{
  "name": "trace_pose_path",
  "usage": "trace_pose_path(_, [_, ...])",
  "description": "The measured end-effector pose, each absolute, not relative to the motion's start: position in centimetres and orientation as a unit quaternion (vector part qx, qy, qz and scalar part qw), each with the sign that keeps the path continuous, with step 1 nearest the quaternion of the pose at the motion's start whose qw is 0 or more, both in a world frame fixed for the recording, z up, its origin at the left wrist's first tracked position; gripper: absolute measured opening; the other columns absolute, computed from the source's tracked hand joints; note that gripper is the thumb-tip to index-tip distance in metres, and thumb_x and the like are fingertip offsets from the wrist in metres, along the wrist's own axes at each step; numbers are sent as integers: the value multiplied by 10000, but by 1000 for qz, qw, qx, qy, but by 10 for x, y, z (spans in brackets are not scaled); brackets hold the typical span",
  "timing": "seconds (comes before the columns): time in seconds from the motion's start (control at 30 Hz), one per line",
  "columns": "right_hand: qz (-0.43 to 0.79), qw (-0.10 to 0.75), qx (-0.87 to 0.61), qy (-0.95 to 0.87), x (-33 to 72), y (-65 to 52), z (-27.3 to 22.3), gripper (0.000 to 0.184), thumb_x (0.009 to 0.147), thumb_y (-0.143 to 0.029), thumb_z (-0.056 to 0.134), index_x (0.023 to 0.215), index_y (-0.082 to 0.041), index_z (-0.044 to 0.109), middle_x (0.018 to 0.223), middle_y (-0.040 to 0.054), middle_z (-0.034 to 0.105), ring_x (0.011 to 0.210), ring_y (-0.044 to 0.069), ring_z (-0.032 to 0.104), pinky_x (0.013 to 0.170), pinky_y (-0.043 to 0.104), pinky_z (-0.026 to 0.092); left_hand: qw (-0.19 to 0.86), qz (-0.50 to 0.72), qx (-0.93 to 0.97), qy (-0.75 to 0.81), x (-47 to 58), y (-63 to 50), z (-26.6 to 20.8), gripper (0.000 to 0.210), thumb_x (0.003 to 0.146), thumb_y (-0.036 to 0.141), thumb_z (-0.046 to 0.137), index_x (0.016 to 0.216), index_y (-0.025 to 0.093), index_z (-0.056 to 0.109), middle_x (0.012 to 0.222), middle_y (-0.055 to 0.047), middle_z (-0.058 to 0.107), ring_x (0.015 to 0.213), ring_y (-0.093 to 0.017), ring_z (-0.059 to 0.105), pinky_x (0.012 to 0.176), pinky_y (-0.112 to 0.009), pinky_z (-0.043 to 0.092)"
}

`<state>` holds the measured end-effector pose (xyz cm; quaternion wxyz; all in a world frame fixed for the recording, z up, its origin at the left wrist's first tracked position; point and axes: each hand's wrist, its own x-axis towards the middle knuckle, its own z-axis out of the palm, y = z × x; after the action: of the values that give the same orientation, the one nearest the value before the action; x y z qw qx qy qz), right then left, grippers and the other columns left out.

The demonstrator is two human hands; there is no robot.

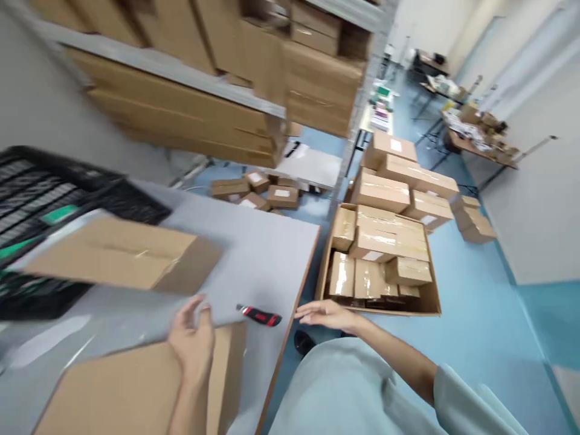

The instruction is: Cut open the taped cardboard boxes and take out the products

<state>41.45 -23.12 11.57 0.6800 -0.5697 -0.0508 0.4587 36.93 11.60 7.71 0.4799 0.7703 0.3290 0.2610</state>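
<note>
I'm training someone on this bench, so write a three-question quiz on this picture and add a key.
1. Multiple choice. Which colours show on the handle of the utility knife?
A) Green and white
B) Black and red
C) Blue and yellow

2. True or false. The right hand has the utility knife in its grip.

3. Short answer. Which hand is nearer the large open box with smaller boxes inside?

Key
1. B.
2. False: the utility knife lies on the table, and the right hand is open, apart from it.
3. The right hand; the left hand is over at the table.
</note>
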Motion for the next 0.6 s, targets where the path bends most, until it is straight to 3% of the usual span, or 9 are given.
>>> trace_pose_path(0.1, [315, 727, -607, 57, 433, -308, 135, 730, 729, -738, 982, 1276, -272, 851, 1373, 128, 836, 1282, 341, 793, 1231, 578, 529, 554, 175, 778, 238, 431, 16, 85, 432, 902, 598, 646, 1181, 278, 725, 1336, -123, 801, 1384, -401, 723, 1305, -617, 488])
trace_pose_path(0.27, [150, 764, -602, 178, 430, -421, 144, 632, 792, -717, 951, 1220, -262, 849, 1304, 141, 855, 1248, 344, 804, 1203, 562, 537, 594, 56, 796, 104, 481, -117, 92, 438, 960, 554, 622, 1224, 231, 755, 1343, -134, 816, 1363, -342, 736, 1293, -551, 509])
trace_pose_path(0.43, [97, 767, -588, 236, 438, -512, 133, 709, 716, -755, 977, 1194, -248, 846, 1305, 164, 854, 1240, 361, 802, 1201, 577, 538, 584, -12, 809, 58, 512, -200, 80, 475, 956, 585, 644, 1245, 227, 760, 1378, -140, 811, 1376, -345, 727, 1296, -542, 497])
trace_pose_path(0.6, [107, 754, -609, 221, 482, -587, 127, 699, 823, -731, 914, 1312, -240, 821, 1414, 166, 816, 1343, 360, 762, 1254, 561, 527, 576, -44, 813, 72, 566, -262, 71, 513, 927, 588, 692, 1316, 257, 747, 1459, -140, 778, 1438, -358, 698, 1304, -526, 489])
